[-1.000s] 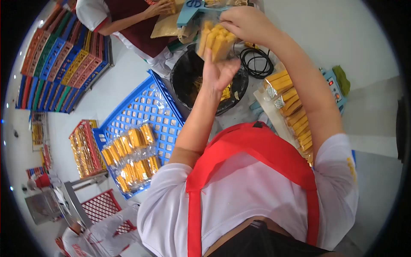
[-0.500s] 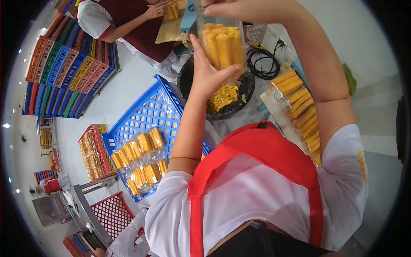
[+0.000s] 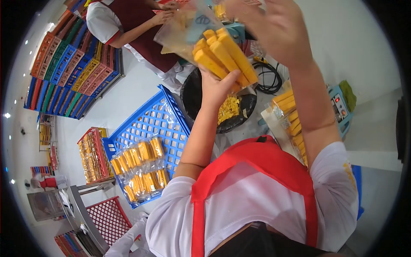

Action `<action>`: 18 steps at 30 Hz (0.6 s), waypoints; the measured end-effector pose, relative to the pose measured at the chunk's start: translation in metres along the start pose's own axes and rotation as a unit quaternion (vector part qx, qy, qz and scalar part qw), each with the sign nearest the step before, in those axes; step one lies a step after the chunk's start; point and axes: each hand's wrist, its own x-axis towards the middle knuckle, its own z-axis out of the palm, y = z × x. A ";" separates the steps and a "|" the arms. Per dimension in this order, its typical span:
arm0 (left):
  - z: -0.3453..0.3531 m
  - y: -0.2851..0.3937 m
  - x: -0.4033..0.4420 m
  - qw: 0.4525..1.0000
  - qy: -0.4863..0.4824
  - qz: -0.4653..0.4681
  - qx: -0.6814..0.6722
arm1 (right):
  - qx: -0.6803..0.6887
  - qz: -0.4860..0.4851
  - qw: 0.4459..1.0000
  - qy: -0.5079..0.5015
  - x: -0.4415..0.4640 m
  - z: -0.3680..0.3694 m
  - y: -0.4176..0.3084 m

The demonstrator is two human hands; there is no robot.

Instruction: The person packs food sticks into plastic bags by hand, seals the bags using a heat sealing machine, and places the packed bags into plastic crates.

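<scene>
My left hand [image 3: 216,88] is closed around the lower part of a clear plastic bag [image 3: 182,32] holding several thick yellow sticks [image 3: 223,53]. The bag tilts, with its flat upper end toward the upper left. My right hand [image 3: 280,36] is up to the right of the bag and apart from the sticks; its fingers are smeared by motion. Below the bag stands a black-lined bin [image 3: 188,92] with yellow scraps [image 3: 229,109] in it.
At left, a blue crate [image 3: 117,135] holds rows of filled bags [image 3: 145,150]. More yellow sticks [image 3: 295,124] lie on a pale tray at right, near a machine with a control panel [image 3: 339,107]. A co-worker's hand [image 3: 162,18] is at the top. Stacked crates [image 3: 70,64] stand far left.
The bag has gone from nearly upright to tilted, its top leaning left. My right hand has come off the bag's top and moved down and right.
</scene>
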 end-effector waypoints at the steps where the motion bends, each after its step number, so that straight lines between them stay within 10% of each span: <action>1: -0.007 0.006 0.000 0.996 -0.016 -0.040 -0.075 | 0.102 0.100 0.989 -0.024 -0.024 -0.011 0.022; 3: -0.018 0.013 -0.001 0.985 -0.023 -0.046 -0.166 | 0.286 0.303 0.907 0.067 -0.078 -0.015 0.055; 5: -0.030 0.011 0.002 0.983 -0.048 -0.045 -0.169 | 0.464 0.641 0.608 0.061 -0.149 -0.006 0.075; 7: -0.045 0.003 0.003 0.980 -0.118 -0.064 -0.147 | 0.618 0.694 0.366 -0.045 -0.173 0.001 0.051; 12: -0.062 -0.010 0.006 0.972 -0.102 -0.093 -0.191 | 0.699 0.624 0.333 -0.108 -0.177 0.007 0.053; 14: -0.068 -0.012 0.009 0.949 -0.092 -0.058 -0.297 | 0.593 0.660 0.446 -0.117 -0.161 0.003 0.045; 18: -0.083 -0.017 0.014 0.924 -0.075 -0.090 -0.364 | 0.642 0.661 0.363 -0.135 -0.159 -0.005 0.041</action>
